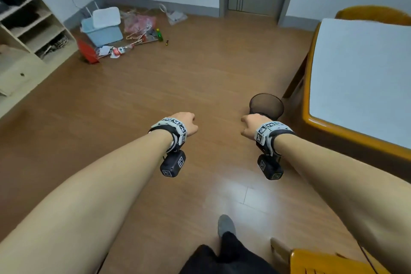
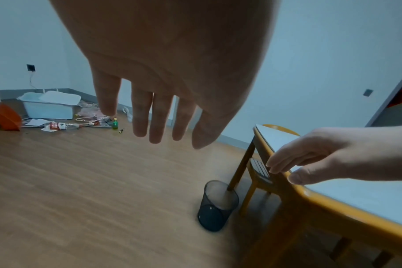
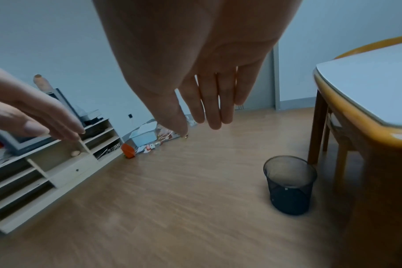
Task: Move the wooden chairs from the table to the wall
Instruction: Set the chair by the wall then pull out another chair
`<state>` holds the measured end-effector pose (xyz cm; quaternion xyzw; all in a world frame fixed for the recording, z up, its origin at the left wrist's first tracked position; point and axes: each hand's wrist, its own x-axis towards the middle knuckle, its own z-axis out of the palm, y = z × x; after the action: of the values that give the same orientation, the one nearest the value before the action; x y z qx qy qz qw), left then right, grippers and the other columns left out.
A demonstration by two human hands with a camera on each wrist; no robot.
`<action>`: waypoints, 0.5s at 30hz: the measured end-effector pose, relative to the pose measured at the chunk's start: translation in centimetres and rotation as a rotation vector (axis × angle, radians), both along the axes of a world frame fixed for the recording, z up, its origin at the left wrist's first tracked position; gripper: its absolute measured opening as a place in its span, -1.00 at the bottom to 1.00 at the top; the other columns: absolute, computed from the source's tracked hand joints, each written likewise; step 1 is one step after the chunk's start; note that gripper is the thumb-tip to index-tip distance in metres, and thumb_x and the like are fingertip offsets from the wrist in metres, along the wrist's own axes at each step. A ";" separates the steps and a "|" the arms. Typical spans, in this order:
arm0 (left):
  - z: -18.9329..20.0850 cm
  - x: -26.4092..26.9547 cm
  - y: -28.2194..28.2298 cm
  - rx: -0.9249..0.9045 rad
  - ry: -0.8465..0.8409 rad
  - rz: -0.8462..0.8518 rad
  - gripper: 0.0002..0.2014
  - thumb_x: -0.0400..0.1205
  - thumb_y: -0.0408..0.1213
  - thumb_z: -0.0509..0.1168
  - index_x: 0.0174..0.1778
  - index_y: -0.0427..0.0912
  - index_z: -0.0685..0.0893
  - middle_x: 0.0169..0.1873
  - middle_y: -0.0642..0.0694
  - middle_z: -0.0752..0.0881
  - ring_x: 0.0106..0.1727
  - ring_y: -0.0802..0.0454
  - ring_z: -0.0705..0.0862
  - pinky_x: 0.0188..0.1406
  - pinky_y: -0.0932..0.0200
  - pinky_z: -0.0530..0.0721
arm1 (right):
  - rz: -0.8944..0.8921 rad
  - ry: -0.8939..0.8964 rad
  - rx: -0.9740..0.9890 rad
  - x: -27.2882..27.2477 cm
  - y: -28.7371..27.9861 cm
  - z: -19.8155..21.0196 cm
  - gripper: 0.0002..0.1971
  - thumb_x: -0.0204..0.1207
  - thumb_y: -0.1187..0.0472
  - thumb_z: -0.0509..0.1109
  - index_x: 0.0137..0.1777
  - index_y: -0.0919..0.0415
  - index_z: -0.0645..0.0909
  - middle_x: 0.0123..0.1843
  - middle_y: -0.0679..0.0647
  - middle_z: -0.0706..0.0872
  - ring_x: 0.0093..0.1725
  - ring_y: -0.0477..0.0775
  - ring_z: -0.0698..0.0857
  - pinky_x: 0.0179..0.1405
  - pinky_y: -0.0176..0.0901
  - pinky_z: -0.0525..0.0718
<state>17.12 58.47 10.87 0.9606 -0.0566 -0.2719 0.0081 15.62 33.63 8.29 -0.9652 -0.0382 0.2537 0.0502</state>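
Wood-floored room, worktop (image 1: 333, 127) at right | both grips empty: left hand (image 1: 185, 123), right hand (image 1: 250, 125) fingers straight | wooden chairs (image 1: 373, 14) tucked at worktop | I judge them stiff, heavy; I'd take the backrest rail.

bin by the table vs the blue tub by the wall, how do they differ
The bin is dark, round mesh and stands open by the table leg. The blue tub is pale, boxy plastic with a white lid lying askew on it, among scattered litter. Both sit on the wooden floor.
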 end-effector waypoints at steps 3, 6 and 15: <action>2.0 8.6 -0.7 -0.032 -0.035 0.016 -0.45 0.64 -0.08 0.23 0.59 -0.09 0.48 0.42 -0.17 0.63 0.34 -0.20 0.64 0.25 -0.01 0.63 | -0.067 -0.037 0.019 8.7 -1.3 1.8 -0.44 0.58 0.07 0.36 0.59 0.12 0.50 0.40 0.25 0.68 0.32 0.32 0.69 0.22 0.03 0.67; 3.1 17.8 -1.5 -0.042 -0.074 0.014 -0.45 0.64 -0.06 0.23 0.58 -0.08 0.48 0.43 -0.16 0.62 0.36 -0.21 0.63 0.25 0.00 0.61 | -0.107 -0.063 0.030 17.6 -2.4 2.6 -0.42 0.54 0.03 0.38 0.59 0.08 0.51 0.39 0.20 0.70 0.33 0.29 0.69 0.22 0.01 0.65; 1.5 46.9 -5.5 -0.094 -0.087 -0.074 -0.47 0.62 -0.09 0.25 0.54 -0.12 0.51 0.35 -0.19 0.66 0.26 -0.23 0.66 0.09 0.05 0.63 | -0.212 -0.066 0.009 43.1 -5.2 1.2 -0.45 0.51 0.00 0.41 0.52 0.09 0.58 0.35 0.20 0.73 0.29 0.30 0.71 0.27 0.08 0.69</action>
<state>64.03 52.99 12.35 0.9674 -0.1051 -0.2269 0.0409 58.75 28.43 9.51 -0.9714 0.0616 0.2151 0.0797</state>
